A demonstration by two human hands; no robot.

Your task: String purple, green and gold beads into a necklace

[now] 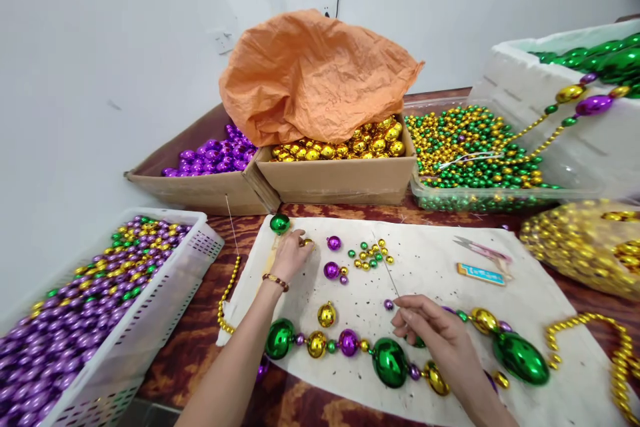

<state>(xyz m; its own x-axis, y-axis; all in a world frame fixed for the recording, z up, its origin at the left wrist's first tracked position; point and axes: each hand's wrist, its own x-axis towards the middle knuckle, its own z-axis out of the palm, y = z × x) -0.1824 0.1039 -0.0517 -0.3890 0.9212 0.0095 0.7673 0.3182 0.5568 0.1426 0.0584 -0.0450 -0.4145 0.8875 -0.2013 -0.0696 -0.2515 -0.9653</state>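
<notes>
My left hand [293,255] is over the upper left of a white cloth [425,247], fingers closed around a gold bead [309,243] that shows partly at the fingertips. Just beyond it lies a large green bead [280,223]. My right hand [433,330] pinches a long thin needle [389,272], which points up and away. A small purple bead [389,305] lies beside those fingertips. Below both hands runs a strand of large beads, with a big green bead [391,362] in it, partly hidden by my right hand. A loose gold bead [327,314] rests above the strand.
Small green and gold beads [371,255] lie mid-cloth, near purple beads [331,270]. Scissors [483,248] and a blue-labelled cutter [481,274] are at right. Behind stand cardboard boxes [335,180] and a clear bin [495,199]; a white basket [193,247] is left.
</notes>
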